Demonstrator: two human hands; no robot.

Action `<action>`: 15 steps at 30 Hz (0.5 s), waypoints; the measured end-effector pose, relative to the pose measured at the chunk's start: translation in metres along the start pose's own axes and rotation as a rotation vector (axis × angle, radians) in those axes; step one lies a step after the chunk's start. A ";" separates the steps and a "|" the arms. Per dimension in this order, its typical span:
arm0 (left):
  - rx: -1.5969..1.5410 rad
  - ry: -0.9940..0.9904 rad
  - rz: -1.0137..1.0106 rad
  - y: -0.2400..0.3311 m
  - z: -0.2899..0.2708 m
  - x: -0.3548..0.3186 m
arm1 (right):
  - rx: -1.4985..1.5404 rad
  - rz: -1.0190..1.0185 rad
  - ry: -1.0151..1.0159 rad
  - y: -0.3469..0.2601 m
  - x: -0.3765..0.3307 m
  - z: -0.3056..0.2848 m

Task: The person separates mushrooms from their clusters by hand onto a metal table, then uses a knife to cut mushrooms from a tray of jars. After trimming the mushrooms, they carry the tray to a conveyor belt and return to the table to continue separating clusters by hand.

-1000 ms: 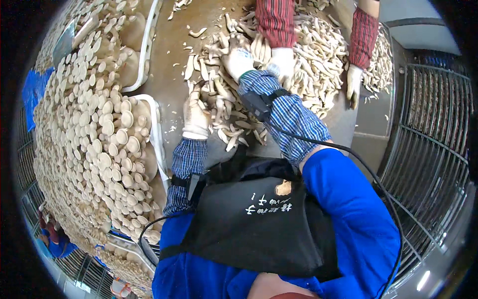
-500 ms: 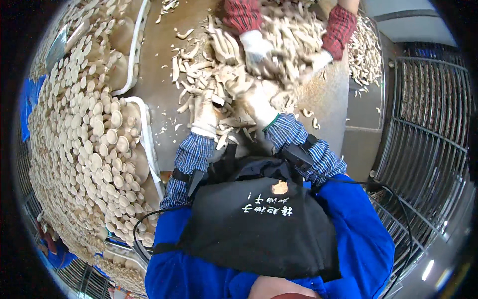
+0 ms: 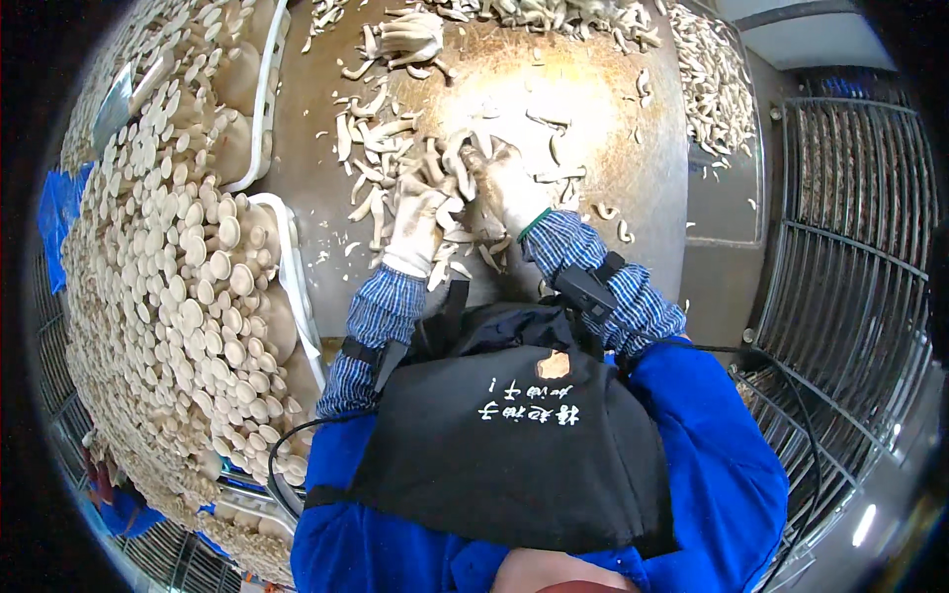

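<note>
Left hand point(image 3: 413, 222): gloved, at 11 o'clock, fingers curled against loose long-stemmed mushrooms point(image 3: 393, 128); cannot tell whether it grips one.
Right hand point(image 3: 502, 186): gloved, just past 12, half-curled, touching mushrooms; a firm hold cannot be told.
Long-stemmed mushrooms: on the surface point(image 3: 647, 183), scattered around 11 o'clock, some between the hands.
Round-capped mushrooms point(image 3: 188, 267): massed at 9 o'clock.

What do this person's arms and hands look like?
The left hand and right hand wear stained whitish gloves, the right with a green edge. Checked blue-and-white sleeve covers hold strapped-on dark boxes. Above come bright blue sleeves; thin black cables loop beside both arms.
</note>
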State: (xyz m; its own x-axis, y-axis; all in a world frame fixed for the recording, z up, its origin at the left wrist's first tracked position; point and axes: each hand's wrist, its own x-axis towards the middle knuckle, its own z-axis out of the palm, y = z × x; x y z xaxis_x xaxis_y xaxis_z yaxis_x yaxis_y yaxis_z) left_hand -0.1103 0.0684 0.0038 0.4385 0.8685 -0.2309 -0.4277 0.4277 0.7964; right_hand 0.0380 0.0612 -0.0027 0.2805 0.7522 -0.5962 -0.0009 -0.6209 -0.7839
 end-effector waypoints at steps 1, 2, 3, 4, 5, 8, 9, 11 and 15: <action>0.120 0.001 -0.007 -0.007 -0.006 -0.004 | 0.146 -0.076 0.040 -0.016 -0.021 0.007; 0.242 0.012 -0.011 -0.023 -0.022 -0.009 | 0.146 -0.079 0.033 -0.016 -0.022 0.004; 0.144 0.049 -0.265 -0.040 -0.046 -0.006 | -0.442 -0.282 -0.054 -0.014 -0.023 -0.002; 0.143 0.051 -0.266 -0.039 -0.050 -0.005 | -1.030 -0.475 -0.132 -0.017 -0.026 -0.006; 0.084 -0.018 -0.358 -0.038 -0.054 -0.005 | -0.361 -0.350 -0.182 -0.022 -0.034 -0.005; 0.022 0.019 -0.367 -0.018 -0.013 -0.012 | -0.419 -0.509 -0.065 -0.024 -0.036 -0.010; 0.068 0.011 -0.294 -0.016 -0.008 -0.013 | -0.287 -0.414 -0.085 -0.027 -0.039 -0.007; 0.215 0.015 -0.153 -0.025 -0.010 -0.013 | -0.597 -0.421 -0.098 -0.017 -0.028 -0.007; 0.070 0.115 -0.249 -0.038 -0.030 -0.011 | -0.330 -0.205 -0.120 -0.035 -0.041 -0.008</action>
State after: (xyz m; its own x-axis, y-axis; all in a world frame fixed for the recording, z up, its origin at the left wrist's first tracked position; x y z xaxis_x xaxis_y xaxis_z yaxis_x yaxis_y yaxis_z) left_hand -0.1221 0.0501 -0.0406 0.4288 0.7631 -0.4836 -0.2604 0.6170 0.7427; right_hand 0.0338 0.0503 0.0510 0.1294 0.8759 -0.4649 0.3566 -0.4786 -0.8024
